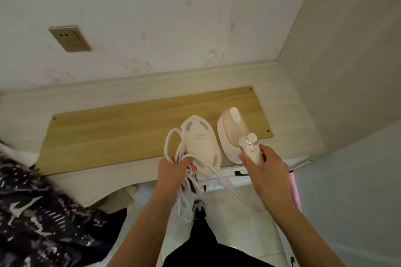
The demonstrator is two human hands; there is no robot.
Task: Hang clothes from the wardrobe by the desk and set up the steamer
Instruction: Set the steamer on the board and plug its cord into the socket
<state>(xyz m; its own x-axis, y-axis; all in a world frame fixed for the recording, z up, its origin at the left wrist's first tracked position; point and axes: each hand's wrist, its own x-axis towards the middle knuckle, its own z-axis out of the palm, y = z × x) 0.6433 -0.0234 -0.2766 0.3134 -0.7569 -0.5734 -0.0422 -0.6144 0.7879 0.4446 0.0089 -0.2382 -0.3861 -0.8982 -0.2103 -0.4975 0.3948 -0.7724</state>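
1. Head view: steamer (233, 134), pale pink, above the right end of a tan board (130, 128) on the desk (65, 102); whether it rests on the board or is lifted, cannot tell.
2. Right hand (268, 166) wrapped tight on the steamer handle (253, 151), thumb on the near side, fingers behind; white dial on the handle top.
3. Left hand (173, 172) closed on a bunch of white cord (173, 145) plus the near edge of a pink oval base (201, 144).
4. Base tilted up, underside with grey pads facing the camera, just left of the steamer, not touching it as far as visible.
5. Cord loops stick out above the left hand and hang below it toward the floor; one strand runs right under the right wrist.
6. Socket (69, 38), beige, on the wall (173, 17) up left, well apart from the steamer.
7. Dark patterned cloth (32, 212) bottom left, beside the desk edge.
8. Pink strip (295, 188) on the right, near the right forearm; what it is, unclear.
9. Black trousers and a shoe (200, 206) on the tiled floor below the hands.
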